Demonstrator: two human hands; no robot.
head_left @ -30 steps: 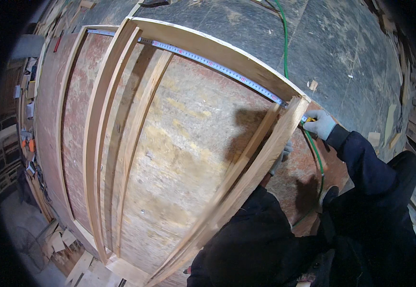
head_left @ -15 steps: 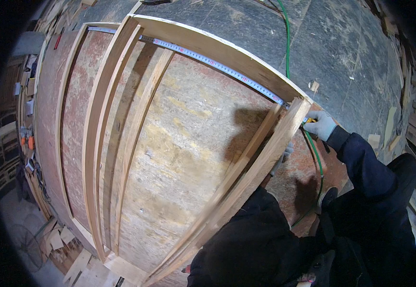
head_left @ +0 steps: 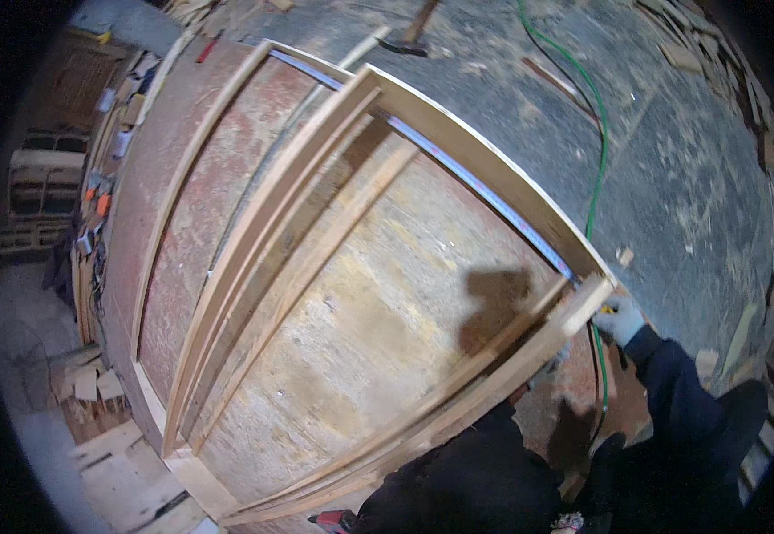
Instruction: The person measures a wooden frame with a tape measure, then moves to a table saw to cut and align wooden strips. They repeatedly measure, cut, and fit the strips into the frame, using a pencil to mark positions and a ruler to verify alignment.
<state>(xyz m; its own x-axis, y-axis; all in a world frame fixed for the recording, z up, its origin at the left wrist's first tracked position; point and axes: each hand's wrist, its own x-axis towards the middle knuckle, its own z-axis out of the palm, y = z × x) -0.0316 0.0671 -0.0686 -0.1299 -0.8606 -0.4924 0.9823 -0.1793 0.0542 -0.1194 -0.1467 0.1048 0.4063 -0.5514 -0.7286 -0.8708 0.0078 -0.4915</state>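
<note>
Down at the near edge, a red and black tool point(head_left: 337, 520) lies just beside the dark clothing point(head_left: 467, 481) of the person, by the near end of the wooden frame point(head_left: 296, 187). To the near left, wood scraps point(head_left: 97, 383) lie outside the frame. The frame rests on a worn, reddish and pale sheet point(head_left: 360, 303), with several rails running from near to far. Beyond the right rail point(head_left: 574, 313), the left hand point(head_left: 559, 360) is mostly hidden and blurred; how far its fingers are open, or what they hold, cannot be told. A little farther, just past the rail's far end, the gloved right hand point(head_left: 618, 321) has its fingers curled closed on a small yellow piece point(head_left: 607, 310). A green hose point(head_left: 602, 151) passes close by this hand and runs on over the dark floor point(head_left: 680, 178) to the far side. The tape point(head_left: 478, 182), a bluish strip whose marks are blurred, lies along the inner side of the far board point(head_left: 492, 172), and a stretch of it also shows in the left bay. Farthest off, beyond the frame, a hammer point(head_left: 419, 25) lies on the floor.
</note>
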